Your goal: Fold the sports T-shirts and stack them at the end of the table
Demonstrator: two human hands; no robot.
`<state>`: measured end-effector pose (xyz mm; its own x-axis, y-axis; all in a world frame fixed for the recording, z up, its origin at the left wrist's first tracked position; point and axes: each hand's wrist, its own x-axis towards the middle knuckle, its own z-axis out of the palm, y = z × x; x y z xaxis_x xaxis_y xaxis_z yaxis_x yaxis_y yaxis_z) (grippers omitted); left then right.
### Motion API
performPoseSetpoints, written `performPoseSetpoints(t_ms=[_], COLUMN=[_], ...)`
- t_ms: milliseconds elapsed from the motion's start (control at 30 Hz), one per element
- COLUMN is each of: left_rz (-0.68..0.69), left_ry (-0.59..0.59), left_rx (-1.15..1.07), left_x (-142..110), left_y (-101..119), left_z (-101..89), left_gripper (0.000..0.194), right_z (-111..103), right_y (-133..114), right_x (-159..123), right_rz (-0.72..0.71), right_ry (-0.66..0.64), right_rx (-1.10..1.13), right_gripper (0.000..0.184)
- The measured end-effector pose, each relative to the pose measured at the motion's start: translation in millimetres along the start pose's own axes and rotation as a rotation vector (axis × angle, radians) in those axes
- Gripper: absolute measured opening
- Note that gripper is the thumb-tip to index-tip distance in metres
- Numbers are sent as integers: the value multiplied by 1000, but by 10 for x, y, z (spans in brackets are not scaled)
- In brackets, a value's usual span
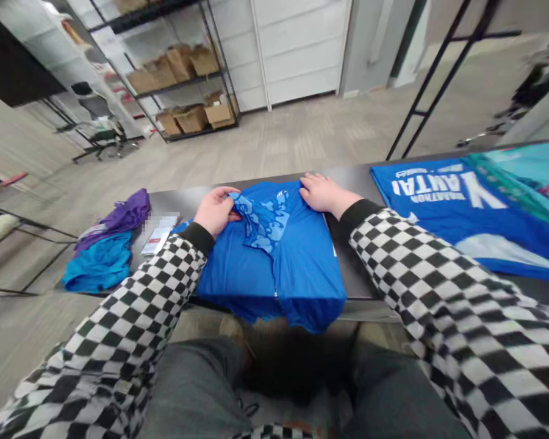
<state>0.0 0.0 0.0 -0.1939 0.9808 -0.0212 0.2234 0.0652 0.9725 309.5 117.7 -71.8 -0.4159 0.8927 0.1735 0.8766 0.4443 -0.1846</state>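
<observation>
A blue shirt (238,265) lies on the dark table, its lower part hanging over the near edge. Between thumb and fingers of my left hand (215,210) is the shirt's sleeve (261,225), which has a lighter blue pattern and is folded inward across the body. My right hand (324,192) rests with fingers stretched out on the far right edge of the shirt, holding nothing. A small white print shows near the far edge of the fabric.
To the right, a blue shirt with white lettering (439,195) lies beside a teal garment (526,171). Crumpled purple (130,213) and bright blue (98,262) clothes sit at the left, near a phone-like flat object (158,238). Shelves with boxes (178,64) stand behind.
</observation>
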Motion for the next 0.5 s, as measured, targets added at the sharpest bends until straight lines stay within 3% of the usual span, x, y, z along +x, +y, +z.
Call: performPoseSetpoints(t_ms=[200,300,400,500], left_rz=[210,231,232,328], left_ry=[12,-44,-89,-31], left_rx=[71,132,286,485], left_x=[4,37,78,116], left_y=[29,54,56,10], left_z=[-67,-165,-292,-375], left_gripper=[27,30,27,25], right_z=[-27,-41,-51,-61], right_y=[-18,-28,-35,-44], right_x=[-17,-19,-21,-26], right_rz=[9,8,-3,0], right_ry=[-5,-7,-3,-4], right_rx=[17,12,6,8], right_gripper=[61,60,60,60])
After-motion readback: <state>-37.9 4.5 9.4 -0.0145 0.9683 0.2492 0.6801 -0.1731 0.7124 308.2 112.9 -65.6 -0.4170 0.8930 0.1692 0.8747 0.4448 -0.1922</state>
